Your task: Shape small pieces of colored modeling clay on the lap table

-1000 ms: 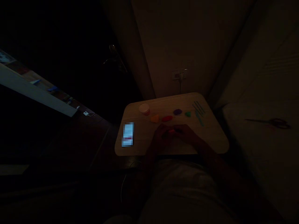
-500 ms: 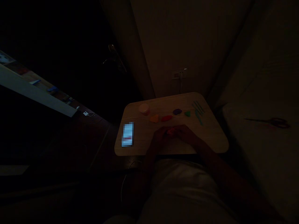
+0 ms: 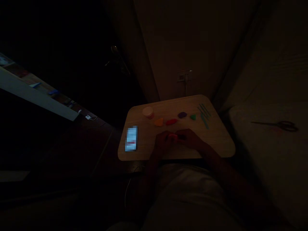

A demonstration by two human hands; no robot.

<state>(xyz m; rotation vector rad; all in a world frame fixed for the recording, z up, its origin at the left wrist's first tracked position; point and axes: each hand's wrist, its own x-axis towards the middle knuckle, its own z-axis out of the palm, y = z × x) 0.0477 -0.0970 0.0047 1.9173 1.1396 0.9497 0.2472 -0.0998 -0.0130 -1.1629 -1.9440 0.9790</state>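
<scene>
While the room is sitting this dark, left hand [image 3: 161,143] and right hand [image 3: 190,138] are pinching a small pink clay lump [image 3: 172,136] between them, low over the desk [image 3: 223,144]; I'd be kneading slowly, keeping it clear of the red piece [image 3: 171,122]

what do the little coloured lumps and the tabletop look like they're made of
Coloured lumps: probably modelling clay, matte and soft-edged, irregular hand-shaped blobs. Pink piece between both hands looks the same. Tabletop: pale wood or laminate, faint grain, smooth rounded corners; too dark to be sure.
</scene>
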